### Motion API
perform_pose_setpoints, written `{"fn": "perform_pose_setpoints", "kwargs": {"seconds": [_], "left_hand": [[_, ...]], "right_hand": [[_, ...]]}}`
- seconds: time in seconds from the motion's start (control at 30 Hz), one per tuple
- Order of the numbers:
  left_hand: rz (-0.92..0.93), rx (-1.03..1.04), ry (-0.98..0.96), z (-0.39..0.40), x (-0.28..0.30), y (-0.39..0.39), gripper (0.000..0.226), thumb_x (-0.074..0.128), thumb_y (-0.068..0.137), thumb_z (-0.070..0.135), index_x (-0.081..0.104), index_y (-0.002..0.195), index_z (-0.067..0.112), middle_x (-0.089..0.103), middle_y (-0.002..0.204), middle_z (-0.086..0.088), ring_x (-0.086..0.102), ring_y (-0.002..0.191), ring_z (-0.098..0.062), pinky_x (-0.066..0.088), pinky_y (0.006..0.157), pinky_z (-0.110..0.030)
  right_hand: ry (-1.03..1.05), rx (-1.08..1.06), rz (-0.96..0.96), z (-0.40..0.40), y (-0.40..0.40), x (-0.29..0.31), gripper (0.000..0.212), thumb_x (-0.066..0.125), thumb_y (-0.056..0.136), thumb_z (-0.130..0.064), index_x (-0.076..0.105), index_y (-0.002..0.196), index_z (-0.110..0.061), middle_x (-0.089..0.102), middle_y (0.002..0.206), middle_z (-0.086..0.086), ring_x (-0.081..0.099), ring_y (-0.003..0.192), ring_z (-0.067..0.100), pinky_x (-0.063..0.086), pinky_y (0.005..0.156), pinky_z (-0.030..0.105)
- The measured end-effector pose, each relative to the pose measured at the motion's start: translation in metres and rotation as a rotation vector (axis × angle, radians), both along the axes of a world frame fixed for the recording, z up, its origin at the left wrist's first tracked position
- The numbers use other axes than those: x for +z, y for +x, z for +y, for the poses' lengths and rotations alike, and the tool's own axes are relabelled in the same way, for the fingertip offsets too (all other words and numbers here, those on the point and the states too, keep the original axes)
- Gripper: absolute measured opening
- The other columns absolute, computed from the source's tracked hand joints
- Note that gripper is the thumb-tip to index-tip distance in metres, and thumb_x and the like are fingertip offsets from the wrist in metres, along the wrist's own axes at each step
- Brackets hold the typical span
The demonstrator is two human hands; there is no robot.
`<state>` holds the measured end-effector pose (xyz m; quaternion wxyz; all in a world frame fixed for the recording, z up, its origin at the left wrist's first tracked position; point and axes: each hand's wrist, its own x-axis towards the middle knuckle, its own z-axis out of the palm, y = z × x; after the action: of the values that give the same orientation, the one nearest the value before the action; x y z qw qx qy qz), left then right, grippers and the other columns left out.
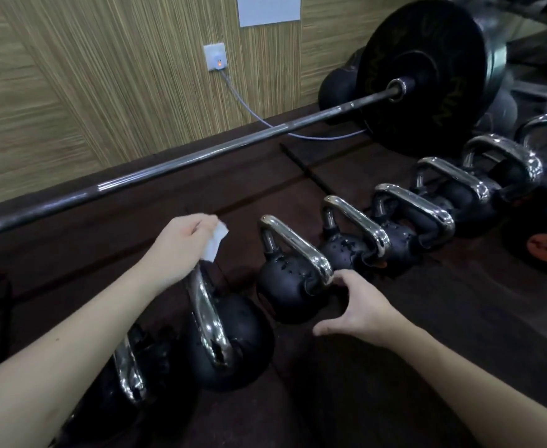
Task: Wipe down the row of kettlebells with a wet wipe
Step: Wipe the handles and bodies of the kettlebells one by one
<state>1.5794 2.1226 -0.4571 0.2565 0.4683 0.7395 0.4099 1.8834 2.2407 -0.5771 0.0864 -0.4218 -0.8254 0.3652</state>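
A row of black kettlebells with chrome handles runs from the lower left to the upper right across the dark floor. My left hand (178, 250) pinches a white wet wipe (214, 242) at the top of the handle of the second kettlebell (233, 337). My right hand (359, 305) hovers with relaxed fingers beside the third kettlebell (285, 286), its fingertips close to the near end of that chrome handle. The nearest kettlebell (130, 376) is partly hidden under my left forearm. Several more kettlebells (404, 234) continue to the right.
A long barbell (181, 166) with a big black plate (424, 76) lies behind the row along the wooden wall. A grey cable (249, 108) runs from a wall socket to the floor. More kettlebells and a weight with an orange mark (546, 245) stand at the far right.
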Motion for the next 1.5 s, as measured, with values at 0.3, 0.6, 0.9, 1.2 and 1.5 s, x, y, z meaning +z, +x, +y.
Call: {"fn": "perform_pose_setpoints", "kwargs": {"seconds": [0.3,0.6,0.9,1.2,1.5], "left_hand": [[0.170,-0.122,-0.110,0.101,-0.035,0.026,0.045,0.034,0.111,0.040,0.073,0.103,0.018,0.073,0.094,0.005,0.066,0.102,-0.024,0.049,0.100,-0.040],[1.006,-0.549,-0.020,0.100,-0.055,0.071,0.046,0.032,0.101,0.029,0.075,0.101,0.013,0.074,0.110,-0.007,0.064,0.121,-0.034,0.040,0.115,-0.053],[0.813,-0.482,-0.067,0.104,-0.039,0.051,0.044,0.030,0.105,0.032,0.071,0.105,0.015,0.069,0.097,-0.001,0.064,0.095,-0.030,0.050,0.098,-0.050],[1.074,-0.643,0.019,0.094,-0.045,0.080,0.046,0.028,0.105,0.034,0.071,0.095,0.019,0.070,0.100,-0.002,0.063,0.109,-0.029,0.041,0.110,-0.050],[0.971,-0.402,-0.171,0.113,-0.032,0.067,0.033,0.034,0.105,0.030,0.058,0.085,0.021,0.059,0.082,0.000,0.062,0.084,-0.033,0.051,0.076,-0.047]], "right_hand": [[-0.153,0.118,0.016,0.015,-0.016,-0.024,0.121,0.092,0.052,-0.078,0.045,0.155,-0.036,0.047,0.160,-0.017,0.042,0.147,0.000,0.037,0.122,0.029],[-0.190,0.135,-0.029,0.031,-0.015,-0.020,0.123,0.092,0.051,-0.074,0.045,0.157,-0.032,0.050,0.159,-0.014,0.046,0.146,0.010,0.041,0.119,0.032],[-0.190,0.167,-0.059,0.033,-0.016,-0.017,0.140,0.080,0.040,-0.095,0.029,0.161,-0.044,0.045,0.161,-0.020,0.044,0.148,0.008,0.043,0.118,0.042],[-0.194,0.166,-0.119,0.038,-0.017,-0.021,0.131,0.082,0.039,-0.091,0.046,0.152,-0.036,0.062,0.143,-0.017,0.056,0.136,0.012,0.050,0.110,0.042],[-0.222,0.188,-0.100,0.038,-0.016,-0.013,0.140,0.079,0.038,-0.096,0.035,0.160,-0.042,0.044,0.161,-0.023,0.045,0.147,0.008,0.045,0.117,0.041]]}}
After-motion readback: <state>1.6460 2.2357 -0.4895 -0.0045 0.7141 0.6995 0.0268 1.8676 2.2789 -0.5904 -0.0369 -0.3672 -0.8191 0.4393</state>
